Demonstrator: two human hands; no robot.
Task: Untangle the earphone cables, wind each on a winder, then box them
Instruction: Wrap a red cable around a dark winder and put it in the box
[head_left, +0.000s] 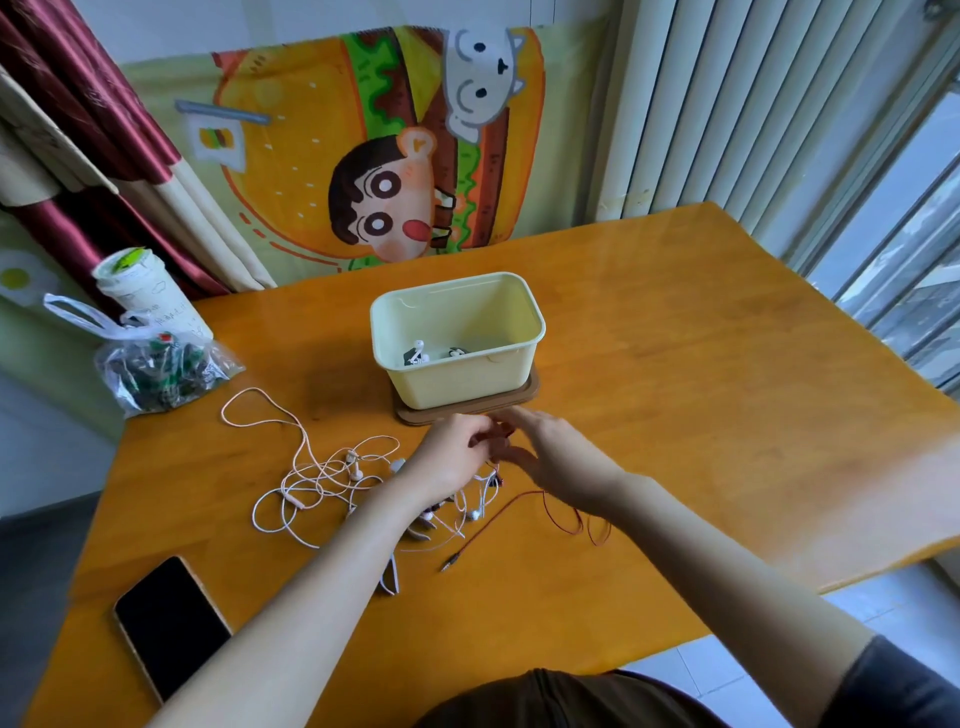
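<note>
A tangle of white and pink earphone cables (322, 478) lies on the wooden table (675, 389), left of my hands. A red earphone cable (550, 512) trails from my hands down to its jack plug near the table's front. My left hand (452, 457) has curled fingers that pinch the red cable's upper end. My right hand (545, 447) meets it just in front of the box, fingers blurred, touching the same cable. The pale yellow box (457, 338) stands on a brown lid and holds two wound earphones.
A black phone (169, 623) lies near the front left edge. A clear plastic bag (156, 364) of dark items and a paper cup (140, 291) sit at the back left. A cartoon cloth hangs behind the table; a window is on the right.
</note>
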